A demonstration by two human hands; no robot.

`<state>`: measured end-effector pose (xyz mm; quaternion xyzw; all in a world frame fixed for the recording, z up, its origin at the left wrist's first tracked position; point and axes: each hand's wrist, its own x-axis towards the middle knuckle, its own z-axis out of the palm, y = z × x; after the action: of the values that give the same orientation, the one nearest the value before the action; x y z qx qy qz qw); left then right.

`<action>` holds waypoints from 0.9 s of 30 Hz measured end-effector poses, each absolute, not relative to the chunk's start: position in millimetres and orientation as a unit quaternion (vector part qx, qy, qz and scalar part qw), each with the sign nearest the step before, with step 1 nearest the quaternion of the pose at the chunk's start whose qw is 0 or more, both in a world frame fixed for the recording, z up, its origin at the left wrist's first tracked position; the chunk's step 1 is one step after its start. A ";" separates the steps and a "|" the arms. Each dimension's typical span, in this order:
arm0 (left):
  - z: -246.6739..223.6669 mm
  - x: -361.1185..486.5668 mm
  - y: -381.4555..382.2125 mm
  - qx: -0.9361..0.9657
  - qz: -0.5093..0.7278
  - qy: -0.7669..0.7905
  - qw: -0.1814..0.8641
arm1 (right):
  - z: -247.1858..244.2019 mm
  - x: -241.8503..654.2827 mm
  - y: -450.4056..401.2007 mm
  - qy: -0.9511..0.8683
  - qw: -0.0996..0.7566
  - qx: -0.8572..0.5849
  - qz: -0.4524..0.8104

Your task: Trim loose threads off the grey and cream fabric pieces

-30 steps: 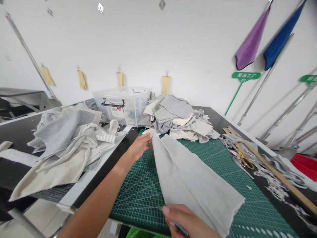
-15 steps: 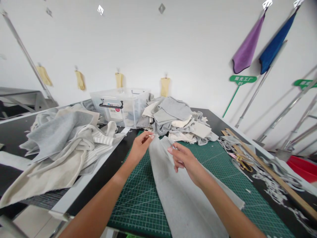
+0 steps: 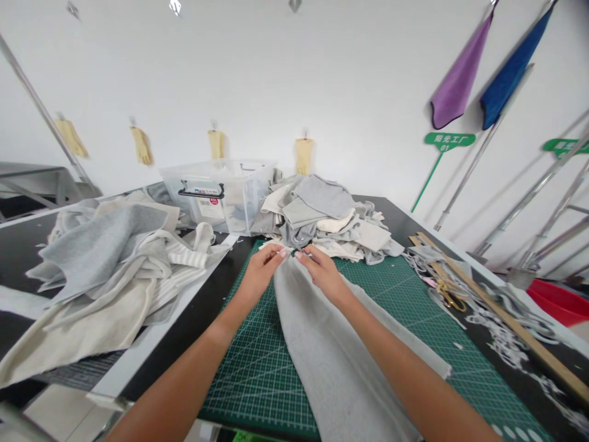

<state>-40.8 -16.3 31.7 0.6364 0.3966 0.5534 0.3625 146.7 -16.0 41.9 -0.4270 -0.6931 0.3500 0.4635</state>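
Observation:
A long piece of light grey fabric [image 3: 322, 356] lies over the green cutting mat [image 3: 253, 374] and runs toward me. My left hand [image 3: 264, 267] is closed in a pinch on the fabric's far end, at its left corner. Close beside it, my right hand [image 3: 322, 270] is also closed in a pinch on the far end, with thumb and forefinger pressed together. The two sets of fingertips are a small distance apart. Whether any small thing is also between the right fingers is hidden.
Behind my hands is a heap of grey and cream fabric pieces [image 3: 322, 209], beside a clear plastic bin [image 3: 243, 202]. More fabric [image 3: 105, 245] is piled at the left. Gold-handled scissors [image 3: 451, 298], scraps and a wooden strip [image 3: 501, 313] lie at the right.
My right hand has moved left and away from me to the fabric's far end, and its fingers have closed there. My left hand keeps its pinch. The view has shifted slightly.

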 end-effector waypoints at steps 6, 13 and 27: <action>24.5 -37.3 -15.4 0.625 0.545 0.381 0.409 | 34.0 146.2 -22.7 -0.731 0.466 -0.412 0.280; 2.7 -30.7 -6.4 0.652 0.507 0.398 0.399 | 9.4 143.1 -27.5 -0.713 0.489 -0.446 0.230; -13.5 -27.8 0.7 0.671 0.507 0.414 0.349 | -12.1 153.7 -23.0 -0.728 0.448 -0.465 0.232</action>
<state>-27.8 0.7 -13.5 0.6712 0.4137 0.5065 0.3488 153.7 -23.0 -12.1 -0.4646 -0.7277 0.2319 0.4482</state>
